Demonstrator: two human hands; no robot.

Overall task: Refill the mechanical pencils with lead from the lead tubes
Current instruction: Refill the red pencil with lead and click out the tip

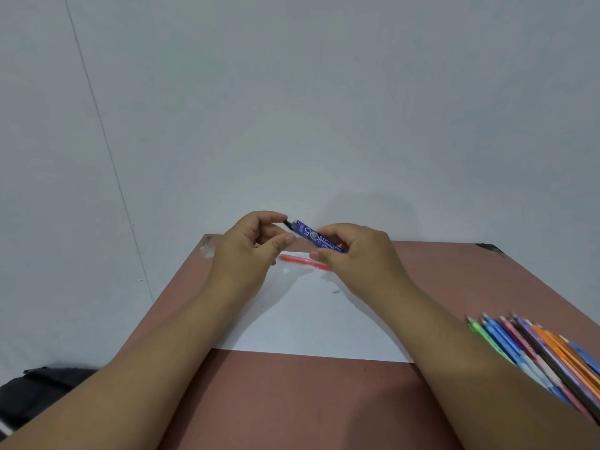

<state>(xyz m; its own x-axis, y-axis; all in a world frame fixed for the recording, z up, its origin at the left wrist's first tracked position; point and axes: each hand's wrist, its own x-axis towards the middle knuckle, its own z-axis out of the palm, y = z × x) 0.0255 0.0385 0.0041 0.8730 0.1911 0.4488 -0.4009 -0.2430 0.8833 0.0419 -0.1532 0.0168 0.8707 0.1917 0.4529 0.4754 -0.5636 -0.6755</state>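
Lower right of frame: row of mechanical pencils (532, 349) on the desk (308, 401). Centre: white paper (311, 323), pink pencil (303, 260) lying on its far edge. Above it, right hand (357, 254) grips the blue lead tube (316, 238); left hand (250, 245) pinches its black cap end.

Blue lead tube (316, 237) tilted above table, red pencil (303, 261) on paper, coloured pencils (535, 352) bunched right.

Plain pale grey-white wall (292, 92) ahead, thin vertical seam (97, 125) at left. Reddish-brown table (292, 401) pushed against it, chipped at far left corner (206, 250). Dark bag (39, 394) low at left. Soft, even light.
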